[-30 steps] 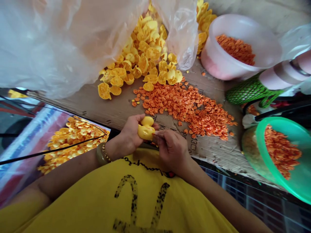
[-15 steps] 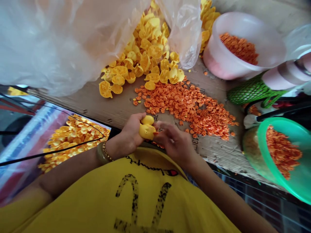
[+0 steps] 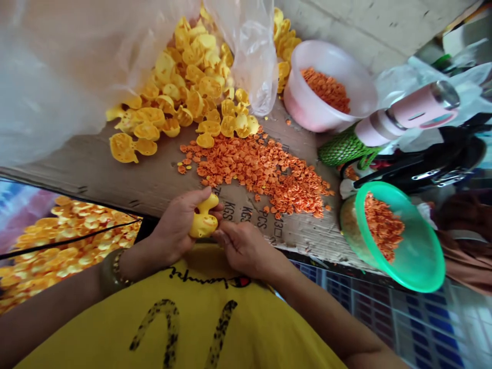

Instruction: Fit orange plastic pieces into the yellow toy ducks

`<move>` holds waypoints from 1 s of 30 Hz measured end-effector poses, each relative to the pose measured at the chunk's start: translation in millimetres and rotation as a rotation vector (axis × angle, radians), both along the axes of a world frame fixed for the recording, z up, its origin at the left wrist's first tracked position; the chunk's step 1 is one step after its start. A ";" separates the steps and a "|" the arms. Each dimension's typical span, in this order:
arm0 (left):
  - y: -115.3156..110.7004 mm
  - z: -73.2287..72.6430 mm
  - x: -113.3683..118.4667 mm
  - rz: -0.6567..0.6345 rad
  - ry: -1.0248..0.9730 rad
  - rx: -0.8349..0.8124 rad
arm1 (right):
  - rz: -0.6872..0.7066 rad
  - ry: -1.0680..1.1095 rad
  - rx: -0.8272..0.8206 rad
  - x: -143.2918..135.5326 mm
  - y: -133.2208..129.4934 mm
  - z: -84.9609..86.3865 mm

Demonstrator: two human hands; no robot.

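Observation:
A yellow plastic piece [image 3: 203, 224] with two rounded parts is gripped in my left hand [image 3: 175, 223], near the table's front edge. My right hand [image 3: 244, 248] is closed, its thumb and fingertips pinched against the right side of that piece; whatever may be between them is hidden. Beyond my hands lies a spread heap of small orange pieces [image 3: 269, 171] on the cardboard. Behind it is a pile of yellow shells [image 3: 196, 87], some spilling from a clear plastic bag [image 3: 73, 66].
A whitish bowl [image 3: 303, 110] and a green bowl [image 3: 418, 246], both with orange pieces, stand at the right. Between them lie a pink bottle [image 3: 418, 107] in green netting and a black bag [image 3: 453, 154]. Many yellow pieces [image 3: 77, 236] fill a container below left.
The view has shifted to the right, bringing the whole bottle and black bag into sight. The yellow piece has tilted in my left hand, and my right fingers have drawn together beside it.

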State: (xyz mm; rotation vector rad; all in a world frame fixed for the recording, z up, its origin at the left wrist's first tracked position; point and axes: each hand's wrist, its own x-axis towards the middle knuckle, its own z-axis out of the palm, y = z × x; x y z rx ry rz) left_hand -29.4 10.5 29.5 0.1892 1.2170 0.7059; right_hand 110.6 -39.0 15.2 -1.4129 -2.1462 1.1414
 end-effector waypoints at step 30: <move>5.6 -16.5 9.1 0.015 -0.097 -0.082 | -0.326 -0.144 0.276 69.7 25.3 -27.8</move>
